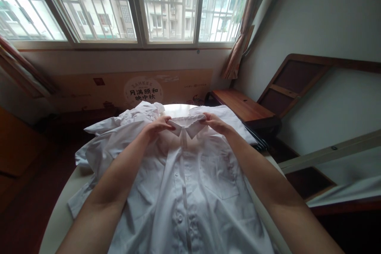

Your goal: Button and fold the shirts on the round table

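Note:
A white button-up shirt [184, 182] lies face up on a round pale table [61, 214], buttoned down the front, with a chest pocket to the right of the placket. My left hand [159, 126] pinches the left end of the collar [187, 124]. My right hand [214, 122] pinches the collar's right end. Both forearms reach out over the shirt's body. A crumpled white garment [137, 116] is bunched just beyond my left hand.
A wooden side table [242, 105] stands at the right by the curtain [244, 24]. A cardboard panel with printed characters [143, 89] leans under the barred window [166, 4]. A framed wooden board [291, 81] leans on the right wall. Dark floor lies to the left.

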A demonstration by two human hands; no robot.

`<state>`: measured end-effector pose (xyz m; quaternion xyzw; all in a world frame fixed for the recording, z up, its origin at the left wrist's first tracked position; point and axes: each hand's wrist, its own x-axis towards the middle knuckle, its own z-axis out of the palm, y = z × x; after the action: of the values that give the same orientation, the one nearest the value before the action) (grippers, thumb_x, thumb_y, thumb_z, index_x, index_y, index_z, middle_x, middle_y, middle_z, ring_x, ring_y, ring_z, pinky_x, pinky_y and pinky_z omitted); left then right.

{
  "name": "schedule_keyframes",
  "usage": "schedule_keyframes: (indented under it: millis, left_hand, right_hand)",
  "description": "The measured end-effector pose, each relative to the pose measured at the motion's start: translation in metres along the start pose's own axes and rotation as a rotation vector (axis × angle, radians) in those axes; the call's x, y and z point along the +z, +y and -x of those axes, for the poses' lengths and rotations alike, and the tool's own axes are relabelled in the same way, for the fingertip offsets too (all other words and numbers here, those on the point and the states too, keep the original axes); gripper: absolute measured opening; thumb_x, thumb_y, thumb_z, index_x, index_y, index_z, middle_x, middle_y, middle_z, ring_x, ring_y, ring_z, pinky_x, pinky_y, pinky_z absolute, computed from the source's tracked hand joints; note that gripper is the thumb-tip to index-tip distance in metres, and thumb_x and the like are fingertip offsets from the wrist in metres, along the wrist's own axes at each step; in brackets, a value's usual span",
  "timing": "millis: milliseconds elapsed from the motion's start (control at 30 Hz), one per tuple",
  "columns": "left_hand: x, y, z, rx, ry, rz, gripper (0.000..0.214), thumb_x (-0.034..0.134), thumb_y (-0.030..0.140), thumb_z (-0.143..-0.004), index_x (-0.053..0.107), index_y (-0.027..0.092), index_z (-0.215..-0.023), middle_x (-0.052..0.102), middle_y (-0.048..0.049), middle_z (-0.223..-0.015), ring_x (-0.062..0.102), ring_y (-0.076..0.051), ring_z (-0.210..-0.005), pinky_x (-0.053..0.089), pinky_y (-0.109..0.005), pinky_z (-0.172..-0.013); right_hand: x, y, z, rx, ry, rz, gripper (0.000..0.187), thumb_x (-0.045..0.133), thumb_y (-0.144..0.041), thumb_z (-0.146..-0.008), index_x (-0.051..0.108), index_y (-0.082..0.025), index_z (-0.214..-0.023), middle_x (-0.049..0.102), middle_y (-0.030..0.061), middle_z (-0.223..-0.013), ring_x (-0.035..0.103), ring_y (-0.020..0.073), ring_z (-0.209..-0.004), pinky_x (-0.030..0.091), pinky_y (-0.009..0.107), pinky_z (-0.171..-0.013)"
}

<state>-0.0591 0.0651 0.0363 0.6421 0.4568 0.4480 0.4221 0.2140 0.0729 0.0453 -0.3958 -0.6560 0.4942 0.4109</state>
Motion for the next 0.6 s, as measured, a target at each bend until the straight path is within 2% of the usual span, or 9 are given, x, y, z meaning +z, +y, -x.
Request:
schedule_keyframes:
  millis: [100, 167, 267, 333, 400, 500, 600]
  left_hand:
    - [-0.010, 0.009, -0.005, -0.039, -0.176, 0.065, 0.027, 0.080, 0.025, -0.051, 0.063, 0.014, -0.069, 0.064, -0.0026, -0.069, 0.060, -0.015, -0.061, 0.046, -0.024, -0.057]
    - [-0.015, 0.012, -0.013, -0.020, -0.155, 0.095, 0.030, 0.079, 0.027, -0.052, 0.060, 0.015, -0.071, 0.062, -0.0006, -0.067, 0.057, -0.013, -0.058, 0.044, -0.023, -0.056]
    - [-0.018, 0.015, -0.023, -0.016, -0.069, 0.087, 0.034, 0.075, 0.029, -0.060, 0.056, 0.017, -0.086, 0.061, 0.0006, -0.071, 0.056, -0.012, -0.059, 0.044, -0.022, -0.056]
    - [-0.016, 0.016, -0.027, 0.013, 0.049, -0.075, 0.036, 0.071, 0.029, -0.067, 0.055, 0.019, -0.098, 0.061, -0.0001, -0.075, 0.059, -0.014, -0.063, 0.044, -0.023, -0.059]
    - [-0.011, 0.016, -0.030, 0.057, 0.189, -0.377, 0.037, 0.071, 0.030, -0.071, 0.055, 0.020, -0.103, 0.060, -0.0018, -0.075, 0.061, -0.019, -0.070, 0.045, -0.027, -0.064]
    - [0.000, 0.013, -0.032, 0.075, 0.357, -0.792, 0.034, 0.067, 0.037, -0.078, 0.055, 0.018, -0.104, 0.060, -0.0063, -0.074, 0.062, -0.028, -0.080, 0.044, -0.033, -0.073]
    - [0.010, 0.008, -0.033, 0.065, 0.348, -0.973, 0.031, 0.062, 0.036, -0.084, 0.054, 0.016, -0.107, 0.062, -0.0130, -0.086, 0.061, -0.033, -0.088, 0.042, -0.039, -0.078]
  right_hand:
    - [-0.006, 0.003, -0.003, -0.012, 0.099, 0.015, 0.034, 0.072, -0.040, -0.064, 0.060, -0.015, -0.084, 0.066, 0.0014, -0.075, 0.057, 0.0142, -0.064, 0.045, 0.026, -0.060]
    - [-0.005, 0.006, -0.010, -0.032, 0.196, 0.123, 0.030, 0.067, -0.042, -0.071, 0.060, -0.015, -0.084, 0.065, 0.0021, -0.076, 0.057, 0.0143, -0.065, 0.044, 0.027, -0.061]
    - [0.003, 0.006, -0.019, 0.029, 0.379, 0.514, 0.030, 0.055, -0.044, -0.084, 0.061, -0.016, -0.079, 0.066, 0.0056, -0.076, 0.059, 0.0183, -0.070, 0.043, 0.029, -0.066]
    - [0.010, 0.005, -0.022, 0.099, 0.494, 0.824, 0.036, 0.046, -0.047, -0.091, 0.062, -0.016, -0.083, 0.067, 0.0098, -0.077, 0.061, 0.0225, -0.076, 0.041, 0.031, -0.069]
    - [0.017, 0.006, -0.026, 0.115, 0.570, 1.030, 0.042, 0.040, -0.050, -0.094, 0.062, -0.014, -0.093, 0.068, 0.0147, -0.080, 0.063, 0.0260, -0.081, 0.040, 0.034, -0.072]
    - [0.022, 0.013, -0.035, 0.083, 0.615, 1.132, 0.049, 0.032, -0.051, -0.097, 0.060, -0.011, -0.100, 0.067, 0.0187, -0.083, 0.064, 0.0273, -0.082, 0.040, 0.035, -0.073]
    - [0.020, 0.025, -0.046, 0.086, 0.584, 1.121, 0.048, 0.029, -0.048, -0.098, 0.058, -0.011, -0.106, 0.067, 0.0184, -0.087, 0.063, 0.0263, -0.083, 0.041, 0.034, -0.074]
